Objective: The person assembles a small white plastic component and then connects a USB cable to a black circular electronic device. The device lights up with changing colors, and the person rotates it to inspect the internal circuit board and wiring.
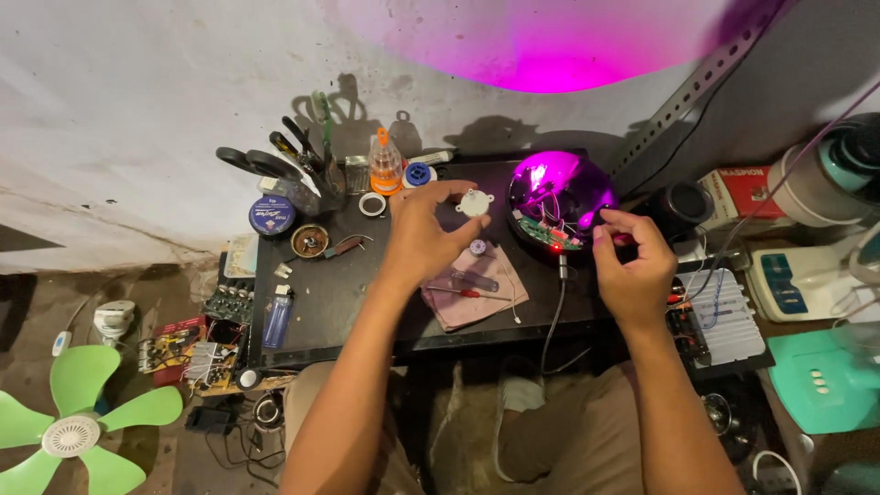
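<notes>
Fingertips of the left hand (423,231) pinch a small round white motor (475,203) by its rim, raised over the black workbench (339,293) beside the glowing disco-light dome (561,194). It looks light, rigid and smooth, best gripped at its edge; its flat face points toward the camera, mounting ears sideways. Right hand (632,266) curls loosely, apparently empty.

black table (348,302) under cloth (472,298), lighter (277,316), tape (372,203)
</notes>
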